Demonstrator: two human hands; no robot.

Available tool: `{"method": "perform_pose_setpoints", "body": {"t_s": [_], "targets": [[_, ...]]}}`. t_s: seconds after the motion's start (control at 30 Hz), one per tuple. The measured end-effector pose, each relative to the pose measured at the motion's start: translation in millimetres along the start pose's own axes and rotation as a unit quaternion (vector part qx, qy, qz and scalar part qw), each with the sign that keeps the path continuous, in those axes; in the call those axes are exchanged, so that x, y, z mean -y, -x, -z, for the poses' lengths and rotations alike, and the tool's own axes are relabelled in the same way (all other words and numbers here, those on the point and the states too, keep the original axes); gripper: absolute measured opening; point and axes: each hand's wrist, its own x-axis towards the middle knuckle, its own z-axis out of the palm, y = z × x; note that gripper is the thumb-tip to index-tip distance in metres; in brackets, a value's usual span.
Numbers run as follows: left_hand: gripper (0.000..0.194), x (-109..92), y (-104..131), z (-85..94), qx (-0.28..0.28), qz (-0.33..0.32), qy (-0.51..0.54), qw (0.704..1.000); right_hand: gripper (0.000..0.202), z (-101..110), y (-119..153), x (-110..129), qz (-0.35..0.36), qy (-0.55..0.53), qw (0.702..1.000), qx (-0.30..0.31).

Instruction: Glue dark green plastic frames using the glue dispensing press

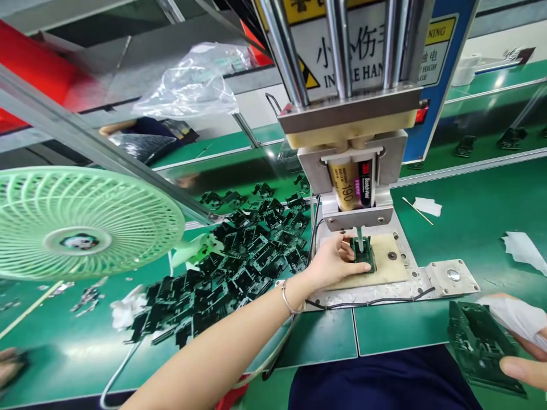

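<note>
1. Head view shows the glue press (pixel 354 114) standing over its tan pad (pixel 391 265).
2. Black parts (pixel 239 256) lie piled nearby, so keep the arm off them.
3. Right hand (pixel 523 347) pinches a green tray (pixel 478 347); hold it flat.
4. Left hand (pixel 331 262) pinches the small green part (pixel 363 254) under the nozzle (pixel 360 239); keep it still.
</note>
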Motion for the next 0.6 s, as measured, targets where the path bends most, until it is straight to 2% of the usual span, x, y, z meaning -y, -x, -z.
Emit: {"method": "perform_pose_setpoints", "body": {"t_s": [0.07, 0.13, 0.2, 0.27, 0.3, 0.33, 0.4, 0.47, 0.53, 0.6], "targets": [[0.062, 8, -4, -2.7, -0.005, -0.024, -0.036, 0.999, 0.067, -4, 5, 9, -0.014, -0.039, 0.999, 0.018], [0.064, 12, -3, -5.3, -0.005, -0.035, -0.065, 0.997, 0.064, -9, 1, 23, -0.003, -0.029, 0.999, 0.016], [0.079, 11, 6, -4.8, -0.012, -0.045, -0.089, 0.995, 0.061, -13, -8, 35, 0.025, 0.018, 1.000, 0.007], [0.093, 8, 26, 1.4, -0.048, -0.092, -0.162, 0.981, 0.064, -18, -16, 40, 0.053, 0.071, 0.996, -0.001], [0.091, 8, 39, 6.7, -0.082, -0.130, -0.227, 0.962, 0.066, -20, -19, 40, 0.063, 0.095, 0.993, -0.001], [0.083, 10, 55, 13.2, -0.121, -0.173, -0.306, 0.928, 0.068, -22, -22, 39, 0.073, 0.115, 0.991, 0.000], [0.058, 22, 88, 27.1, -0.197, -0.244, -0.457, 0.833, 0.073, -27, -23, 35, 0.091, 0.143, 0.985, 0.009], [0.054, 42, 117, 37.6, -0.227, -0.263, -0.545, 0.763, 0.077, -30, -22, 32, 0.095, 0.157, 0.983, 0.021], [0.060, 64, 139, 40.5, -0.221, -0.249, -0.594, 0.732, 0.078, -32, -21, 30, 0.092, 0.171, 0.981, 0.018], [0.066, 82, 150, 36.9, -0.220, -0.231, -0.618, 0.719, 0.076, -30, -21, 30, 0.088, 0.183, 0.979, 0.007]]}}
